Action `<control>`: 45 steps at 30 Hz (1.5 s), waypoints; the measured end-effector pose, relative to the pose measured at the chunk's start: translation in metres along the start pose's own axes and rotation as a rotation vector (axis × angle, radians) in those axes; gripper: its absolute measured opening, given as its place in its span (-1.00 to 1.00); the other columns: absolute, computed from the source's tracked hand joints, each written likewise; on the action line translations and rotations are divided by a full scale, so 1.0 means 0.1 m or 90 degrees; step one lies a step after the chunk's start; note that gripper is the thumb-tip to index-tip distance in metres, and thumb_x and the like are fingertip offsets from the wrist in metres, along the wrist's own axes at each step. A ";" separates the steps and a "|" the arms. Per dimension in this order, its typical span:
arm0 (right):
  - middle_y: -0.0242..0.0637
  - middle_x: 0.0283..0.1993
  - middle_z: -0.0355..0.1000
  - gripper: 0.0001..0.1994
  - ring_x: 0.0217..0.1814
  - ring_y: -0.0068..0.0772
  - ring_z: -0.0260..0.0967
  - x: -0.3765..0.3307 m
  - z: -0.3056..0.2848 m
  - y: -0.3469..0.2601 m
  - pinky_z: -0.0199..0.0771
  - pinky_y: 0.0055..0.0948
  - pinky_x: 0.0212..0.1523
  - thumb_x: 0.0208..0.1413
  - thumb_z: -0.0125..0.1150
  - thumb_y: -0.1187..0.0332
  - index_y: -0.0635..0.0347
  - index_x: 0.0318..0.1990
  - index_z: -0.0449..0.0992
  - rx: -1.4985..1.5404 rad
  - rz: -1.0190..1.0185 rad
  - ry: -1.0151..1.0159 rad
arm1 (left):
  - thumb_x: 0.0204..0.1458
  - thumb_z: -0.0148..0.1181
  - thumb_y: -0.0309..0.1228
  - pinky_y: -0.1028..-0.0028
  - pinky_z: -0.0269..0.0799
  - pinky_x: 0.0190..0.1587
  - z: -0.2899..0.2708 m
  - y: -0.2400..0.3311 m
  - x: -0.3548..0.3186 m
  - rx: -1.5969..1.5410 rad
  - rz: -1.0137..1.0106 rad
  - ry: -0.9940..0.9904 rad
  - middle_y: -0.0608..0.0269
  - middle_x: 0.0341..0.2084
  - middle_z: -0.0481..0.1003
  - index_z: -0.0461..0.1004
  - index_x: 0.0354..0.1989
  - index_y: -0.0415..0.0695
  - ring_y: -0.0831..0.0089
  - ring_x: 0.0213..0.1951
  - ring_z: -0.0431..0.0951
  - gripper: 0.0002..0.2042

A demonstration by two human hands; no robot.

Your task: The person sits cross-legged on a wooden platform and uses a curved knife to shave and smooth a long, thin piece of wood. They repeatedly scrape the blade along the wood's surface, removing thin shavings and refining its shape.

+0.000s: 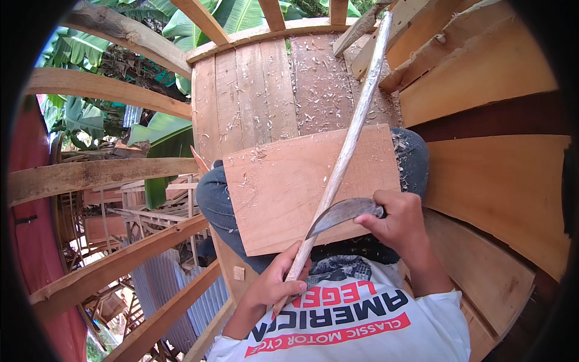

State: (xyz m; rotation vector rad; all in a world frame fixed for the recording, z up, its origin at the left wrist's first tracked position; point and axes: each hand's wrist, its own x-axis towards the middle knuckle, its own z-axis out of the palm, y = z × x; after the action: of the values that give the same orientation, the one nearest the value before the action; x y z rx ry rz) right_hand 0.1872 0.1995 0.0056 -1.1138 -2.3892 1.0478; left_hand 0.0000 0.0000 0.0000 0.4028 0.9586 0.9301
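A: Left hand?
B: One; fingers curled in a grip, thumb extended, forearm behind it
A: Right hand?
B: One; closed firmly, farther out than the left, thumb leftward

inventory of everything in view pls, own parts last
board: 1, light brown, centre
stick: 1, pale, slanting over board
knife: 1, dark grey, curved blade across stick
planks: several, brown, floor ahead
shavings: many, pale, on planks and board
rails: several, brown, left and top
panels: several, tan, right
leaves: several, green, upper left
metal sheets: grey, lower left
red sheet: 1, far left
block: 1, tan, left of shirt
Clutter beyond rails: uncountable
shirt: 1, white, bottom
jeans: 1 pair, blue, under board
left grip: 1, on stick's lower end
right grip: 1, on knife
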 end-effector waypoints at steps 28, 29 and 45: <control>-0.13 -0.75 0.32 -0.32 -0.64 -0.06 0.39 0.26 -0.27 0.03 0.38 -0.25 -0.58 -0.14 0.17 -0.34 0.24 -0.69 0.43 -0.248 0.006 0.203 | -0.22 0.30 -0.12 0.64 0.13 -0.43 -0.13 0.05 -0.08 0.110 0.002 -0.018 0.38 -0.46 0.21 0.08 0.15 -0.29 0.63 -0.47 0.19 -0.21; -0.11 -0.75 0.31 -0.32 -0.63 -0.05 0.39 0.37 -0.46 0.18 0.37 -0.26 -0.57 -0.11 0.15 -0.33 0.25 -0.69 0.42 -0.214 0.109 0.250 | -0.22 0.30 -0.12 0.64 0.13 -0.43 -0.15 0.06 -0.10 0.134 -0.009 -0.035 0.38 -0.46 0.21 0.06 0.18 -0.30 0.63 -0.47 0.19 -0.18; -0.05 -0.74 0.28 -0.32 -0.64 -0.01 0.36 0.37 -0.34 0.24 0.31 -0.22 -0.59 -0.11 0.15 -0.32 0.25 -0.72 0.36 -0.188 0.134 0.245 | -0.25 0.32 -0.13 0.59 0.16 -0.32 -0.39 0.14 -0.28 0.169 0.023 0.008 0.33 -0.39 0.23 0.20 0.01 -0.28 0.57 -0.36 0.23 -0.31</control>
State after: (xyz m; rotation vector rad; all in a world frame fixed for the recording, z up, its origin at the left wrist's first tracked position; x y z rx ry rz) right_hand 0.1942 0.2547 0.0105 -1.5359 -2.1901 0.4800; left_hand -0.0465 -0.0188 0.0026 0.6404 1.0936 0.8406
